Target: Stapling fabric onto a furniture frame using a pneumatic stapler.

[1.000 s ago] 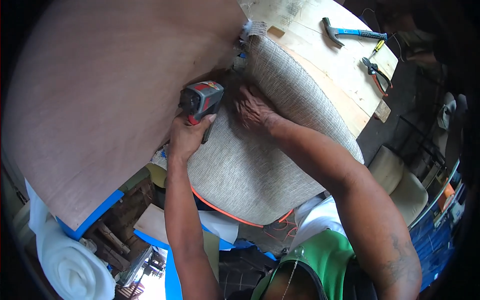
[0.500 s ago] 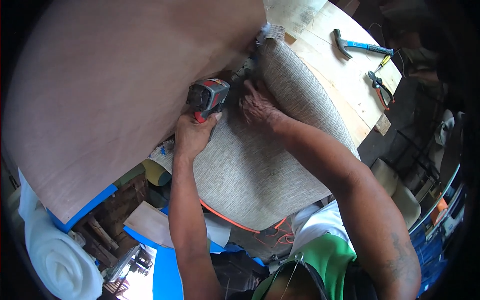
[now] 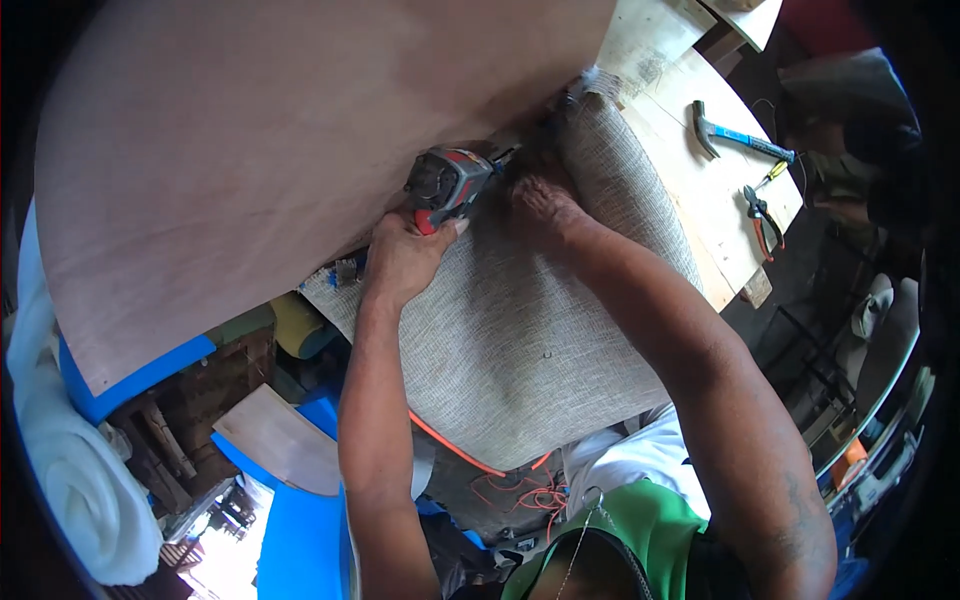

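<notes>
My left hand [image 3: 405, 255] is wrapped round the handle of a grey and red staple gun [image 3: 450, 182]. The gun's nose points to the upper right, along the line where a large brown board [image 3: 250, 150] meets the grey woven fabric [image 3: 500, 370]. Just right of the nose, my right hand [image 3: 545, 200] presses into a shadowed fold of that fabric with bent fingers. Its fingertips are hidden in the dark. Right of this hand the fabric rises into a rounded, padded-looking edge. A small loose staple [image 3: 547, 355] lies on the fabric.
On the pale wooden table [image 3: 690, 190] at the right lie a blue-handled claw hammer [image 3: 740, 135], a yellow-handled tool [image 3: 772, 174] and cutting pliers [image 3: 760, 220]. White wadding [image 3: 85, 500] stands rolled at lower left. An orange hose [image 3: 540, 497] coils on the floor. Another person [image 3: 840, 180] is at far right.
The view has shifted, so the table and tools sit lower and further right. The staple gun is slightly further up along the board's edge. My right fingers have sunk deeper into the fold.
</notes>
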### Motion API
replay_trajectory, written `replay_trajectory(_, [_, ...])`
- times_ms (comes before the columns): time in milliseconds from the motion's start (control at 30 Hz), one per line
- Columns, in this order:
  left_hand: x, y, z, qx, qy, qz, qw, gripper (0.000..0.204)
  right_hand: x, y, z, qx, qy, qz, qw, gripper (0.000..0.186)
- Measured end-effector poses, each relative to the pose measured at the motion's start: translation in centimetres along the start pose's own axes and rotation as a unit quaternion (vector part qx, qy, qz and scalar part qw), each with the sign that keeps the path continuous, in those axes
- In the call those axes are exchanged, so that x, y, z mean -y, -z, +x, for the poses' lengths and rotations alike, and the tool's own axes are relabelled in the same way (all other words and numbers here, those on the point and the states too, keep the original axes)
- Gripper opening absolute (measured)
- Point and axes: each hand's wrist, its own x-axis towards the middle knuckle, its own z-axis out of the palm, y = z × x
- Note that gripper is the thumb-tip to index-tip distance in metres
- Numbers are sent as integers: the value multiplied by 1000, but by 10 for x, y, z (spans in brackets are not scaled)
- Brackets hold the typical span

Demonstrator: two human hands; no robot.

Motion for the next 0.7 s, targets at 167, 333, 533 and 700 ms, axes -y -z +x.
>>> replay_trajectory(167, [3, 1, 1, -10, -20, 5, 1000, 33, -10, -9, 5, 22, 16, -5, 1000, 41])
replay_trajectory(333, [8, -4, 11, 19, -49, 5, 999, 34, -14, -24, 2, -150, 30, 5, 988, 34])
replay_trajectory(533, [2, -6, 10, 30, -44, 35, 998, 35, 2, 21, -85, -216, 67, 193, 955, 41])
replay_trajectory(700, [-10, -16, -18, 54, -60, 82, 993, 37, 22, 47, -121, -161, -28, 548, 821, 38])
